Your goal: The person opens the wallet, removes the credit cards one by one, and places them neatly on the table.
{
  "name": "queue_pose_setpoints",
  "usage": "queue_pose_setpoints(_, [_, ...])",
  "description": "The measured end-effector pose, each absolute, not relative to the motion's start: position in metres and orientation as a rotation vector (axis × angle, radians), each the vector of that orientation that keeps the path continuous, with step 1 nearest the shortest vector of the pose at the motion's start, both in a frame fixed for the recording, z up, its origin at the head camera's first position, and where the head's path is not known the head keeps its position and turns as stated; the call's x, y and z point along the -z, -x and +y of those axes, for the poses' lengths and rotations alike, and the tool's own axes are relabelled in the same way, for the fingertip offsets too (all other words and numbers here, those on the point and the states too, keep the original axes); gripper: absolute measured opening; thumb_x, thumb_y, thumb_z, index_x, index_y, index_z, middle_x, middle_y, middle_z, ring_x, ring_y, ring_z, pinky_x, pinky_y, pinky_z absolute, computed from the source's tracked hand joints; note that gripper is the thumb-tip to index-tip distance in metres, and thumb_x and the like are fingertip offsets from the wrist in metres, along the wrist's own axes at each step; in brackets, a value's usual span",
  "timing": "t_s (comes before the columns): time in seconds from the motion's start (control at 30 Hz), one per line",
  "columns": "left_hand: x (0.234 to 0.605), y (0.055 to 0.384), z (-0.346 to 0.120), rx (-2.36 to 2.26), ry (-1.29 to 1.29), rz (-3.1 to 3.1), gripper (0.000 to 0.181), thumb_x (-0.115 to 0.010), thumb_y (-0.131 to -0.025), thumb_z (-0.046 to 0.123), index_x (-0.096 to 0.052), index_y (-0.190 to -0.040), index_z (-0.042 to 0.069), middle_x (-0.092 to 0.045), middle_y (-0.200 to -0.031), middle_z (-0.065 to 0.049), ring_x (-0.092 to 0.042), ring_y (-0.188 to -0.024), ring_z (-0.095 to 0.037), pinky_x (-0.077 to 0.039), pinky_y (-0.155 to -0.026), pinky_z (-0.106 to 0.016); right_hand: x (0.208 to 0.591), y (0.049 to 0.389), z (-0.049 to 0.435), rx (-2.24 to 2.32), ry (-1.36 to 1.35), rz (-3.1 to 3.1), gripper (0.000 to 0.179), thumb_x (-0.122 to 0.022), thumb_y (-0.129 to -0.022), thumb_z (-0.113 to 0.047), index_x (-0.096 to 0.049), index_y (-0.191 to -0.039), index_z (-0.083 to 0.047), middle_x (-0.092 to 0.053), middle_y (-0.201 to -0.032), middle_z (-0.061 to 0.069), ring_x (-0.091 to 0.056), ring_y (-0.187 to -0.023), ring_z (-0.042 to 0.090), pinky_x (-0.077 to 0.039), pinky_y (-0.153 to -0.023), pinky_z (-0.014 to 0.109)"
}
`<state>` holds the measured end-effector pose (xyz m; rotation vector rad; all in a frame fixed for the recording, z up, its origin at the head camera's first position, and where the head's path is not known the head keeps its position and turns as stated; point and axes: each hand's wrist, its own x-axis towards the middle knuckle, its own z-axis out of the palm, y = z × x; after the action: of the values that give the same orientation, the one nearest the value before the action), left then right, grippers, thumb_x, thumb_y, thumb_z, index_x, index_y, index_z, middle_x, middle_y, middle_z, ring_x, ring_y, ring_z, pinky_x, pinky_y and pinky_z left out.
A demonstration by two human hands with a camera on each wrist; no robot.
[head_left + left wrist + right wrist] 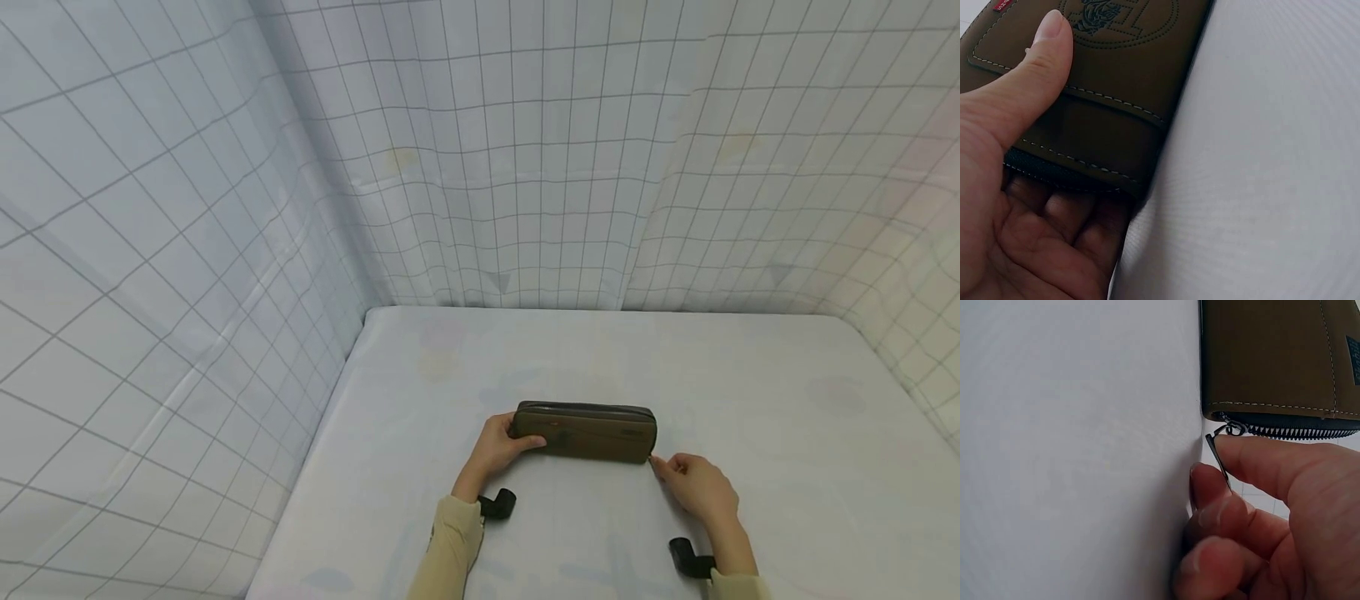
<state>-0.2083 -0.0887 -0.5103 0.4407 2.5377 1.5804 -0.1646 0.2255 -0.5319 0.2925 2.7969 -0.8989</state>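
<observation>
A brown long zip wallet (592, 435) stands on its long edge on the white table, its zipper running along the top. My left hand (495, 448) grips the wallet's left end, thumb across the front and fingers behind. In the left wrist view, that wallet face (1104, 115) carries pale stitching, a dark embossed emblem and a small red tag (1002, 6). At the lower right corner, my right hand (699, 490) pinches the metal zipper pull (1220, 461) between thumb and forefinger. Zipper teeth (1297, 434) show along that end in the right wrist view.
White cloth covers the table (420, 358). Grid-patterned curtains (510, 167) hang behind it and along both sides. A black camera mount (498, 504) sits on the left wrist, another camera mount (690, 560) on the right.
</observation>
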Motion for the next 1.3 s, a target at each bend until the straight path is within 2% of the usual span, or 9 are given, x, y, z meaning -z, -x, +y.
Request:
queue_pose_setpoints(0.07, [0.510, 0.208, -0.088, -1.585, -0.438, 2.536, 0.022, -0.073, -0.080, 0.023, -0.068, -0.093, 0.005, -0.063, -0.075, 0.001, -0.045, -0.062, -0.005, -0.041, -0.060, -0.022, 0.532, 0.164, 0.226, 0.896, -0.289, 2.798, 0.048, -0.052, -0.087, -0.055, -0.056, -0.068, -0.012, -0.044, -0.059, -0.002, -0.041, -0.058, 0.016, -0.026, -0.049, 0.028])
queue_pose_setpoints(0.3, [0.551, 0.226, -0.092, -1.606, -0.419, 2.546, 0.026, -0.074, -0.078, 0.031, -0.069, -0.093, 0.011, -0.064, -0.077, 0.002, -0.048, -0.064, -0.007, -0.043, -0.062, -0.023, 0.529, 0.162, 0.225, 0.877, -0.304, 2.763, 0.050, -0.051, -0.088, -0.055, -0.058, -0.070, -0.009, -0.045, -0.058, 0.000, -0.042, -0.057, 0.016, -0.027, -0.049, 0.028])
queue_pose_setpoints(0.43, [0.552, 0.225, -0.093, -1.601, -0.440, 2.548, 0.030, -0.074, -0.077, 0.038, -0.068, -0.092, 0.013, -0.064, -0.077, 0.004, -0.048, -0.064, -0.007, -0.043, -0.062, -0.023, 0.527, 0.160, 0.225, 0.860, -0.300, 2.773, 0.051, -0.051, -0.087, -0.056, -0.057, -0.070, -0.008, -0.045, -0.058, 0.000, -0.042, -0.057, 0.016, -0.027, -0.049, 0.028])
queue_pose_setpoints(0.67, [0.552, 0.225, -0.094, -1.602, -0.453, 2.553, 0.030, -0.073, -0.077, 0.039, -0.068, -0.093, 0.014, -0.064, -0.078, 0.004, -0.047, -0.063, -0.007, -0.043, -0.062, -0.023, 0.525, 0.160, 0.227, 0.855, -0.260, 2.792, 0.051, -0.051, -0.087, -0.057, -0.054, -0.067, -0.010, -0.043, -0.058, -0.001, -0.041, -0.057, 0.016, -0.027, -0.048, 0.028])
queue_pose_setpoints(0.9, [0.552, 0.224, -0.093, -1.605, -0.429, 2.531, 0.032, -0.073, -0.076, 0.041, -0.068, -0.094, 0.015, -0.064, -0.078, 0.005, -0.047, -0.064, -0.007, -0.043, -0.061, -0.023, 0.522, 0.158, 0.228, 0.816, -0.277, 2.799, 0.047, -0.053, -0.088, -0.051, -0.053, -0.065, -0.011, -0.042, -0.057, -0.001, -0.041, -0.055, 0.016, -0.027, -0.047, 0.028])
queue_pose_setpoints(1.0, [0.552, 0.223, -0.094, -1.612, -0.423, 2.525, 0.033, -0.074, -0.076, 0.040, -0.068, -0.095, 0.013, -0.064, -0.078, 0.005, -0.048, -0.064, -0.007, -0.043, -0.061, -0.023, 0.520, 0.157, 0.228, 0.816, -0.280, 2.837, 0.042, -0.054, -0.089, -0.046, -0.055, -0.067, -0.010, -0.045, -0.058, -0.001, -0.041, -0.055, 0.016, -0.028, -0.046, 0.028])
queue_pose_setpoints(1.17, [0.553, 0.224, -0.094, -1.622, -0.443, 2.528, 0.033, -0.074, -0.076, 0.040, -0.068, -0.094, 0.013, -0.064, -0.078, 0.003, -0.048, -0.064, -0.008, -0.043, -0.061, -0.023, 0.513, 0.162, 0.223, 0.904, -0.244, 3.010, 0.037, -0.053, -0.091, -0.044, -0.063, -0.081, -0.010, -0.053, -0.064, 0.000, -0.044, -0.055, 0.016, -0.031, -0.045, 0.028])
queue_pose_setpoints(1.3, [0.554, 0.226, -0.093, -1.617, -0.446, 2.531, 0.032, -0.073, -0.076, 0.042, -0.068, -0.094, 0.015, -0.064, -0.079, 0.005, -0.047, -0.064, -0.008, -0.042, -0.061, -0.023, 0.509, 0.167, 0.213, 1.058, -0.197, 3.203, 0.032, -0.055, -0.092, -0.039, -0.063, -0.081, -0.010, -0.058, -0.067, 0.002, -0.048, -0.056, 0.014, -0.033, -0.045, 0.027])
